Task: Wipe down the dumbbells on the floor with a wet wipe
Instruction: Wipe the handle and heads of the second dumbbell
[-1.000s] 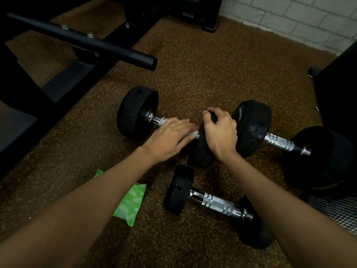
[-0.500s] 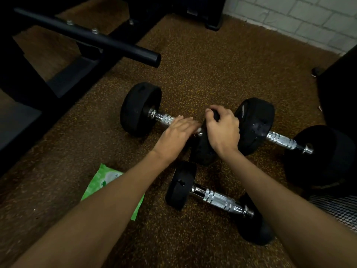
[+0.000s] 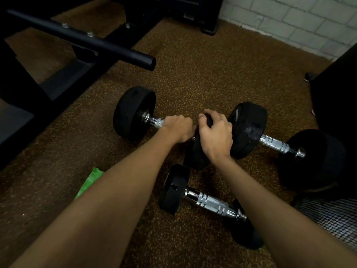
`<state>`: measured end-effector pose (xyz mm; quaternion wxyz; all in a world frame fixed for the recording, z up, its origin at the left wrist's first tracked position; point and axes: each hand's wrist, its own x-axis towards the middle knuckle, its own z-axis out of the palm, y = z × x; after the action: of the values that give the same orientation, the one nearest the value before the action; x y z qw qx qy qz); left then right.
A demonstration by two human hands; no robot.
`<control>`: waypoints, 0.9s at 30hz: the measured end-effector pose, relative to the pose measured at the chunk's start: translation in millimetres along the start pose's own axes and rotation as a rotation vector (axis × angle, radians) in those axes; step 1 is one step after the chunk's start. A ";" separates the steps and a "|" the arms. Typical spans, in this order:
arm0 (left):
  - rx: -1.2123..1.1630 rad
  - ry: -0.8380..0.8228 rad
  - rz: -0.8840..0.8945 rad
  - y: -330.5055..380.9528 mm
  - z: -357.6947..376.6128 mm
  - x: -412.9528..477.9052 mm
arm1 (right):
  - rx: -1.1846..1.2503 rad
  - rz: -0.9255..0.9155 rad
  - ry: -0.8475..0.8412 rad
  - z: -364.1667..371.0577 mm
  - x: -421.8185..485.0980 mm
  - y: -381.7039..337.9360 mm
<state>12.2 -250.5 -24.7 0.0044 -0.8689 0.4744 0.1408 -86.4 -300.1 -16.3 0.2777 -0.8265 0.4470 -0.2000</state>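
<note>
Dumbbell (image 3: 135, 113) handle: left hand (image 3: 178, 129) closed | end plate: right hand (image 3: 215, 135) gripping

Three dumbbells lay on the speckled brown floor (image 3: 193, 74), each with black round heads and a ribbed chrome handle. The far-left dumbbell (image 3: 134, 113) sat at mid-frame, most of its handle and its right head covered. The right-hand dumbbell (image 3: 274, 143) ran from centre toward the right edge, its left head wet and glistening. The nearest dumbbell (image 3: 208, 203) lay angled below centre. No wet wipe could be made out.
</note>
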 end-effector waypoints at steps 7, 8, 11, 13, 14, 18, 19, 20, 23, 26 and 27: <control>0.000 0.184 0.072 -3.2 15.2 -7.4 | 0.036 0.023 -0.009 -2.3 2.2 -0.5; -0.032 0.353 0.164 -6.6 25.5 -13.3 | 0.040 0.019 -0.010 -2.7 1.9 -0.1; -0.200 0.606 0.313 -17.0 53.0 -27.2 | 0.053 0.012 -0.003 -1.9 0.0 0.6; -0.243 0.606 0.360 -18.7 62.6 -31.5 | 0.051 0.008 0.001 -1.3 -0.4 1.1; -0.261 0.606 0.383 -19.0 63.6 -33.9 | 0.051 0.008 0.002 -1.1 -0.8 1.2; -0.366 0.619 0.481 -29.5 62.6 -41.6 | 0.067 0.014 -0.002 -1.8 -0.1 0.9; -0.382 0.615 0.505 -32.9 63.3 -44.1 | 0.070 0.016 0.000 -2.1 0.6 1.0; -0.395 0.616 0.528 -35.5 64.8 -47.4 | 0.072 0.016 0.001 -2.6 1.1 1.2; -0.491 0.594 0.500 -39.4 72.7 -62.7 | 0.076 0.021 -0.003 -2.9 1.6 1.0; -0.770 0.600 0.253 -36.4 77.5 -73.5 | 0.080 0.025 -0.013 -2.1 2.1 0.8; -0.839 0.619 0.114 -32.8 77.9 -75.1 | 0.080 0.026 -0.013 -2.0 2.5 0.9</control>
<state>-17.8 -159.6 -84.9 -0.4921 -0.7698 0.4028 0.0551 -86.8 -303.2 -15.1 0.3159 -0.8101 0.4476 -0.2088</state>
